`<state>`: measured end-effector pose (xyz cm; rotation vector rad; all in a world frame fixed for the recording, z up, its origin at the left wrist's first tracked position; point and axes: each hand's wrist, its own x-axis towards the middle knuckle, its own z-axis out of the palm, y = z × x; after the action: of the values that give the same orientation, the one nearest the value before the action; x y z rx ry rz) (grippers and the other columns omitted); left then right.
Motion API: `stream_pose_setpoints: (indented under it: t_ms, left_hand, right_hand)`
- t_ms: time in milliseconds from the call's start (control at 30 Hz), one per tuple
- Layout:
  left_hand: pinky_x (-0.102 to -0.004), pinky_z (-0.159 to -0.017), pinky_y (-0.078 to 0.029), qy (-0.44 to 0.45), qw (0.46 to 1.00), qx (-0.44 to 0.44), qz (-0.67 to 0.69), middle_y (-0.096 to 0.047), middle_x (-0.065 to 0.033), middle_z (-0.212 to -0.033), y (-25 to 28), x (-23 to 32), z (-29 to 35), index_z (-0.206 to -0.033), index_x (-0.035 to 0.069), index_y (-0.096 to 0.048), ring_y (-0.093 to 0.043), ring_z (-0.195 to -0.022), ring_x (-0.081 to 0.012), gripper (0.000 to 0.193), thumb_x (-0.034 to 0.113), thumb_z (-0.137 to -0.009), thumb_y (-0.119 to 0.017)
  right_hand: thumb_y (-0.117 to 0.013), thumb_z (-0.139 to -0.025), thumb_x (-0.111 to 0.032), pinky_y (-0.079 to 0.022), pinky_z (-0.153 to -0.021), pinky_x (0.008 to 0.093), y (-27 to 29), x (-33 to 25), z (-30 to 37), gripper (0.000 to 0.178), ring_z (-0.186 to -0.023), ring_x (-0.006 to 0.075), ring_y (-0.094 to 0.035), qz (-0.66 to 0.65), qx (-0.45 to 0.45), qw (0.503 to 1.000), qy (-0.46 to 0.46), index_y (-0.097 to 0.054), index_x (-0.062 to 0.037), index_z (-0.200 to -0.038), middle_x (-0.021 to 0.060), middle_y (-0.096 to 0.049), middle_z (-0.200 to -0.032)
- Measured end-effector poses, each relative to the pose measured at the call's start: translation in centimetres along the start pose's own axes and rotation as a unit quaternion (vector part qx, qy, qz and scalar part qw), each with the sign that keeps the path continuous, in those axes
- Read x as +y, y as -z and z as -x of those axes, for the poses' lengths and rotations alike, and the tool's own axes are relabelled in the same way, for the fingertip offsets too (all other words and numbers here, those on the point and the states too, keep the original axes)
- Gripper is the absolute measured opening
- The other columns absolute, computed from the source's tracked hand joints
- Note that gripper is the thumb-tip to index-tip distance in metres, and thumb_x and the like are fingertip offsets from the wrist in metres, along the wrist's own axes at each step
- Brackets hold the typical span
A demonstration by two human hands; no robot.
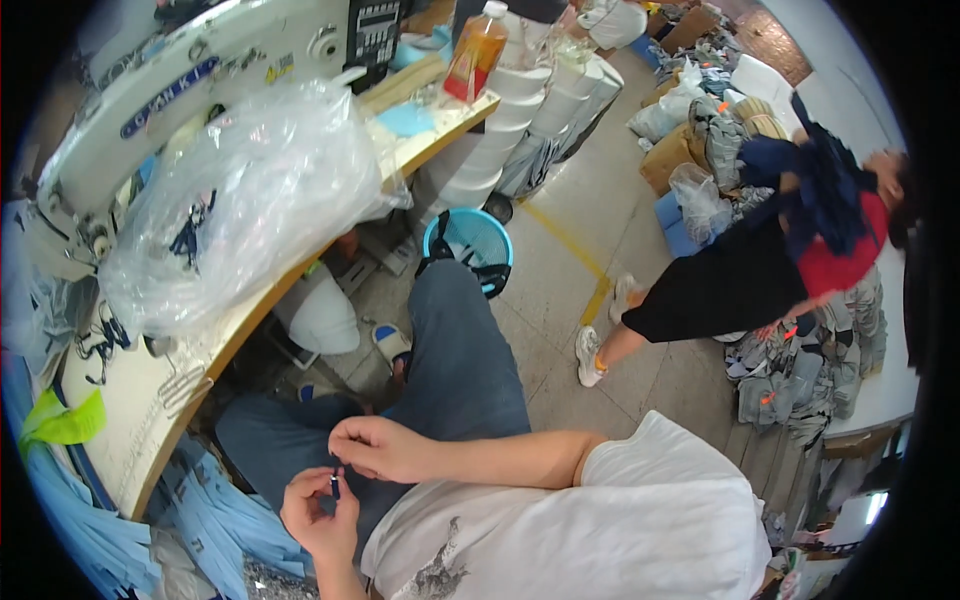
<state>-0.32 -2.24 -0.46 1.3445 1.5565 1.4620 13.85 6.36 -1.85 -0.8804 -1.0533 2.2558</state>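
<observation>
Near, over my lap (262, 440), my left hand (322, 522) pinches a small dark piece (335, 488) between thumb and fingers, and my right hand (385, 450) hangs just beside it with its fingertips drawn together, though I cannot tell whether they grip anything. To my left a clear plastic bag (280, 190) lies on the table (125, 415), a blue basket (503, 240) stands farther off on the floor (555, 260), and at far right 1 person (720, 285) is near grey cloth piles (780, 385).

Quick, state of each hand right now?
Left hand: closed in a pinch, holding a small dark piece.
Right hand: closed, fingers curled; whether it holds anything cannot be told.
</observation>
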Motion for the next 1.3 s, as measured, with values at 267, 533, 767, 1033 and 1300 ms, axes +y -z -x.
stream_pose_setpoints:
  t_ms: [267,533,767,1033,1300]
  left_hand:
    - [-0.0216,-0.065,-0.048,0.010,0.994,-0.108,0.007,-0.064,-0.0123,-0.092,0.9,1.0,-1.9,-0.095,-0.004,-0.066,-0.060,-0.075,-0.0147,0.022,-0.013,-0.074,-0.067]
    - [-0.0178,-0.059,-0.043,0.125,0.988,-0.071,0.055,-0.059,-0.0021,-0.080,1.3,-0.2,-1.9,-0.091,-0.004,-0.066,-0.053,-0.066,-0.0057,0.015,-0.012,-0.079,-0.069]
    - [-0.0172,-0.058,-0.043,0.167,0.981,-0.059,0.080,-0.060,-0.0011,-0.073,1.7,-0.8,-1.2,-0.088,-0.003,-0.065,-0.054,-0.063,-0.0051,0.016,-0.012,-0.076,-0.072]
    - [-0.0190,-0.049,-0.046,0.260,0.945,-0.026,0.199,-0.066,-0.0048,-0.071,1.4,0.3,-1.7,-0.088,-0.002,-0.066,-0.059,-0.057,-0.0072,0.016,-0.009,-0.076,-0.074]
    - [-0.0163,-0.057,-0.044,0.234,0.965,-0.020,0.118,-0.065,-0.0032,-0.073,1.2,-0.1,-1.2,-0.082,-0.003,-0.066,-0.057,-0.062,-0.0047,0.014,-0.011,-0.075,-0.075]
  right_hand:
    - [-0.051,-0.101,-0.024,-0.028,-0.042,0.0186,0.6,-0.8,0.0,0.018,-0.052,0.0011,-0.040,-0.021,-0.007,0.999,-0.026,-0.055,-0.0074,-0.096,-0.0053,-0.047,-0.067]
    - [-0.052,-0.100,-0.024,-0.035,-0.052,0.0192,0.1,-1.1,0.5,0.019,-0.061,0.0022,-0.042,0.067,-0.057,0.995,0.043,-0.058,-0.0060,-0.101,-0.0052,-0.052,-0.074]
    - [-0.055,-0.099,-0.024,-0.037,-0.057,0.0193,0.2,-0.8,0.5,0.020,-0.065,0.0020,-0.045,0.129,-0.065,0.988,0.059,-0.059,-0.0051,-0.103,-0.0046,-0.056,-0.082]
    - [-0.059,-0.096,-0.017,-0.040,-0.066,0.0205,0.1,-0.7,0.5,0.014,-0.077,0.0033,-0.049,0.173,-0.043,0.976,0.126,-0.060,-0.0035,-0.099,-0.0030,-0.059,-0.085]
    - [-0.063,-0.094,-0.019,-0.042,-0.071,0.0210,0.7,-0.8,0.3,0.016,-0.080,0.0041,-0.050,0.175,-0.056,0.976,0.113,-0.061,-0.0036,-0.097,-0.0028,-0.059,-0.088]
